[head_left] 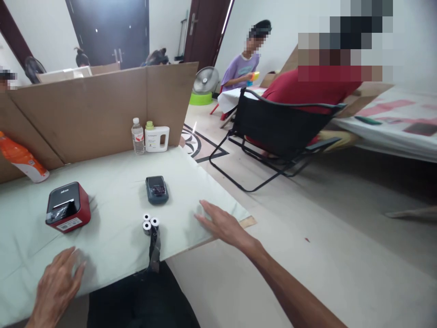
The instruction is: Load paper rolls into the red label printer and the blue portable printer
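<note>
My left hand (58, 278) rests at the near left of the cloth-covered table (116, 255), fingers apart and holding nothing. Beyond it stands a red and black label printer (68, 207). On the right, near the table's edge, my right hand (220, 221) is open too, its fingers stretched out over the cloth. Between my hands stand three small white paper rolls (146, 225), grouped together. A dark strip (154, 250) runs from them toward the near edge; its kind is unclear. Farther back lies a small dark handheld device (157, 190).
A cardboard partition (102, 109) borders the table's back. Before it stand a clear bottle (138, 136), a white jug (157, 139) and a tilted orange bottle (23, 159). To the right, a person in red sits in a black folding chair (276, 127); another wears purple (241, 70).
</note>
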`<control>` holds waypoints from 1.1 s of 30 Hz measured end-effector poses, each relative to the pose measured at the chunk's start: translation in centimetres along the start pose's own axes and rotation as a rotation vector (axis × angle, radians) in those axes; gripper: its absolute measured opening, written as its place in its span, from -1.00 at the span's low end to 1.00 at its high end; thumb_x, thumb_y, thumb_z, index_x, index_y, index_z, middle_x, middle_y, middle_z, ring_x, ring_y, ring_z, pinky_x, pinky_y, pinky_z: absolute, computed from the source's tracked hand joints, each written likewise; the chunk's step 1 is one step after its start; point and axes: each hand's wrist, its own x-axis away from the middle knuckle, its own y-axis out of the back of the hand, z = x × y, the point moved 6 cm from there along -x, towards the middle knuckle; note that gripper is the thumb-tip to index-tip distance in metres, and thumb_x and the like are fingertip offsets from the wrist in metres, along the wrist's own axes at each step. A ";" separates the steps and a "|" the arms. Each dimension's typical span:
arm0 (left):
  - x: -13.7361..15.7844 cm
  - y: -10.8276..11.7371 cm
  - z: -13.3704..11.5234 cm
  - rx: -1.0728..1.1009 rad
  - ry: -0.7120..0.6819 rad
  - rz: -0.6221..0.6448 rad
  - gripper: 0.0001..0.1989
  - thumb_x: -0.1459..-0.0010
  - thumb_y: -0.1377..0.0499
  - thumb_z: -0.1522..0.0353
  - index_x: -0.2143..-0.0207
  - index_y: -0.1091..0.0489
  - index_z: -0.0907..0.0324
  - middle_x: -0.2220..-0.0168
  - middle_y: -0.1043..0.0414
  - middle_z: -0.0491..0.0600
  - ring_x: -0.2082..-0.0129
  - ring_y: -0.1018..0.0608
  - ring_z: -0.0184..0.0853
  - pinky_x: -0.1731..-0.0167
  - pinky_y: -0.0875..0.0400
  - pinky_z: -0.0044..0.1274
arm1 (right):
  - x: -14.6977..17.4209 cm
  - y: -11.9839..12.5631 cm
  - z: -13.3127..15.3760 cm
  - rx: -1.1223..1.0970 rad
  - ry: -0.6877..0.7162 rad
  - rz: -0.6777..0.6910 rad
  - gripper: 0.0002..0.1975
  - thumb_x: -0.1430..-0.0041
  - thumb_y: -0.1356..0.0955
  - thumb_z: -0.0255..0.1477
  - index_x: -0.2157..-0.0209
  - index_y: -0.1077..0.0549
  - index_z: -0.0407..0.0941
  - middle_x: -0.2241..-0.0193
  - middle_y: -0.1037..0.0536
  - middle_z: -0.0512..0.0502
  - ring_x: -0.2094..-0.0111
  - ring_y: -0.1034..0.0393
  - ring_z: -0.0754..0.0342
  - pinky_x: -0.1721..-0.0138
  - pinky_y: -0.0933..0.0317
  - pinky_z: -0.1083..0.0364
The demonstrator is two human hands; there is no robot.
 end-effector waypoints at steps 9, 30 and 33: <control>-17.3 -6.0 -17.1 0.405 -0.302 0.257 -0.47 -0.16 -0.23 0.26 -0.17 -0.45 0.23 -0.07 -0.57 0.19 0.01 -0.63 -0.06 -0.10 -0.48 -0.27 | -11.2 -0.4 9.1 -0.726 0.090 0.205 -0.29 -0.17 -0.46 -0.07 -0.21 -0.45 -0.24 -0.06 -0.59 -0.34 0.15 -0.52 -0.08 0.06 -0.43 -0.05; -16.8 -4.0 -9.9 0.675 -0.041 0.205 -0.35 0.06 -0.39 0.29 -0.13 -0.44 0.23 0.05 -0.54 0.09 0.14 -0.59 -0.14 0.20 -0.55 -0.41 | -14.4 -4.0 23.5 -0.712 0.390 0.352 -0.58 -0.20 -0.42 -0.20 0.06 -0.53 -0.23 0.14 -0.61 -0.24 0.21 -0.45 -0.04 0.22 -0.26 0.12; -15.9 -3.4 -8.7 0.651 -0.033 0.208 -0.33 0.04 -0.40 0.26 -0.15 -0.44 0.25 0.01 -0.56 0.11 0.07 -0.60 -0.09 0.10 -0.55 -0.35 | -14.9 -5.4 24.9 -0.733 0.439 0.412 -0.63 -0.21 -0.41 -0.20 0.13 -0.54 -0.23 0.18 -0.60 -0.23 0.24 -0.45 -0.03 0.28 -0.24 0.13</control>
